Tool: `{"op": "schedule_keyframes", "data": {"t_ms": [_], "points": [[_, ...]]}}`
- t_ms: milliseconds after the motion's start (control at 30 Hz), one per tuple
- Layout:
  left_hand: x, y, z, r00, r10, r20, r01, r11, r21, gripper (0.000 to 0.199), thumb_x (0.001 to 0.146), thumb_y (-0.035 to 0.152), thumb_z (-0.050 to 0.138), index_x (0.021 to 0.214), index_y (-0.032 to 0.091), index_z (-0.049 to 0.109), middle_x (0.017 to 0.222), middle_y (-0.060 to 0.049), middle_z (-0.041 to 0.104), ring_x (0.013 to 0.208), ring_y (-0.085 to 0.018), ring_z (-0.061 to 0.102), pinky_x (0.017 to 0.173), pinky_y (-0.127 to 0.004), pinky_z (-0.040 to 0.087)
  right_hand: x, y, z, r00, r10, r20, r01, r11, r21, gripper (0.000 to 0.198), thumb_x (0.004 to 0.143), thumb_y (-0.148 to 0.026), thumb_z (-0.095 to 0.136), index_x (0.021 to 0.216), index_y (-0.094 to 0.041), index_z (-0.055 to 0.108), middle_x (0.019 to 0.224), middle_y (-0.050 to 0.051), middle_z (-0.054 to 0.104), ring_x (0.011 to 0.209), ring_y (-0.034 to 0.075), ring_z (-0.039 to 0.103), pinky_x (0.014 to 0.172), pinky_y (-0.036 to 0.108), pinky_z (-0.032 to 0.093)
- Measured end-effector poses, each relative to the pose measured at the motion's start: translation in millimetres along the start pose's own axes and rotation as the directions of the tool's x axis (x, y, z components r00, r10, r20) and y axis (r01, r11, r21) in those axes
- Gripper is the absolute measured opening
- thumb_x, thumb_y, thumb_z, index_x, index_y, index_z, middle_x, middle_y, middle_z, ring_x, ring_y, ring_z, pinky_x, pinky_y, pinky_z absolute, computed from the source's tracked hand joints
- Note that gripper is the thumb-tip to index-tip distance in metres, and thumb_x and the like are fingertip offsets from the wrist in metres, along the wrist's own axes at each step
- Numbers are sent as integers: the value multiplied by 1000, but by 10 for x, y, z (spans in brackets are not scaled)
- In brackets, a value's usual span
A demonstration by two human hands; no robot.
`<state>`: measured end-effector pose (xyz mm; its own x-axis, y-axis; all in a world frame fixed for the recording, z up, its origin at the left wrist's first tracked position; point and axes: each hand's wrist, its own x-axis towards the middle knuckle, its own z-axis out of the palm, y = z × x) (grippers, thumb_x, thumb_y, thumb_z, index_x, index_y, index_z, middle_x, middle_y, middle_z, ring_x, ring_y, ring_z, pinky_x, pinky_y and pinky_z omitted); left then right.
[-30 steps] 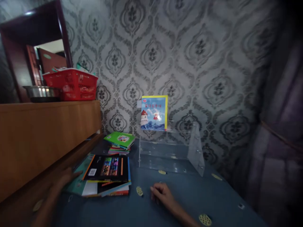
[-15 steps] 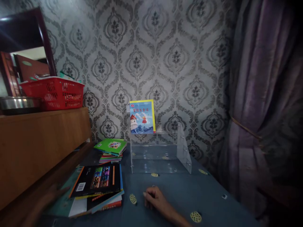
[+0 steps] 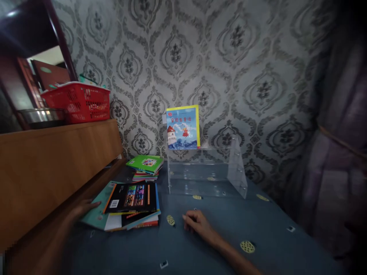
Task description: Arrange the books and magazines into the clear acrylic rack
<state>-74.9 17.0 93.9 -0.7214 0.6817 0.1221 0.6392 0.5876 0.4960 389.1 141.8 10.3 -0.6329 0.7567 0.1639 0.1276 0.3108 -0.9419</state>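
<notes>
My left hand (image 3: 85,208), a little blurred, reaches in from the left with its fingers stretched out at the edge of a teal book (image 3: 99,210). That book lies in a loose pile, partly under a black book (image 3: 134,196) with a barcode and colourful pictures. Further right, my right hand (image 3: 198,221) rests on the table with its fingers curled in and no object visible in them. Behind it stands a clear acrylic rack (image 3: 237,168). A blue picture book with a yellow edge (image 3: 183,128) is upright in the rack's top left.
A second stack, topped by a green book (image 3: 146,163), lies beyond the pile. On the left, a wooden cabinet (image 3: 63,152) carries a red basket (image 3: 82,101) and a metal bowl (image 3: 43,114). The patterned wall and a curtain (image 3: 335,172) border the blue table (image 3: 212,248).
The view has shifted, so the scene sits further right and higher. My left hand has come further into sight beside the teal book. My right hand stays curled on the table.
</notes>
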Motion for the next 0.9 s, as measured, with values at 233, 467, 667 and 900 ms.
{"op": "schedule_keyframes", "data": {"t_ms": [233, 467, 667, 900], "points": [[-34, 214, -263, 999, 21, 45, -28, 987, 160, 44, 70, 55, 71, 95, 18, 72, 96, -8, 78, 94, -30, 72, 76, -32, 55, -10, -60, -21, 999, -1, 34, 2, 999, -37, 57, 80, -73, 54, 59, -21, 59, 58, 1, 59, 54, 15, 51, 56, 28, 43], [-48, 527, -453, 992, 115, -43, -80, 870, 486, 36, 86, 36, 60, 119, 22, 66, 122, -17, 71, 116, -35, 64, 89, -40, 50, -9, -47, -19, 998, -17, 53, 19, 999, -45, 56, 83, -71, 52, 60, -19, 61, 59, 2, 60, 55, 15, 52, 57, 28, 44], [-268, 904, -592, 954, 294, -65, -190, 755, 627, 37, 96, 31, 45, 130, 23, 56, 113, -17, 73, 108, -33, 67, 82, -38, 49, -17, -41, -21, 998, -36, 47, 37, 999, -35, 53, 83, -67, 54, 60, -20, 60, 59, 2, 61, 54, 15, 54, 56, 28, 44], [-644, 1076, -664, 825, 555, -104, -311, 601, 736, 32, 101, 35, 35, 117, 24, 61, 112, -11, 70, 88, -27, 69, 67, -32, 45, 4, -7, -19, 999, -34, 41, 35, 999, -22, 52, 81, -66, 56, 58, -20, 58, 58, 1, 60, 52, 14, 52, 54, 27, 43]]}}
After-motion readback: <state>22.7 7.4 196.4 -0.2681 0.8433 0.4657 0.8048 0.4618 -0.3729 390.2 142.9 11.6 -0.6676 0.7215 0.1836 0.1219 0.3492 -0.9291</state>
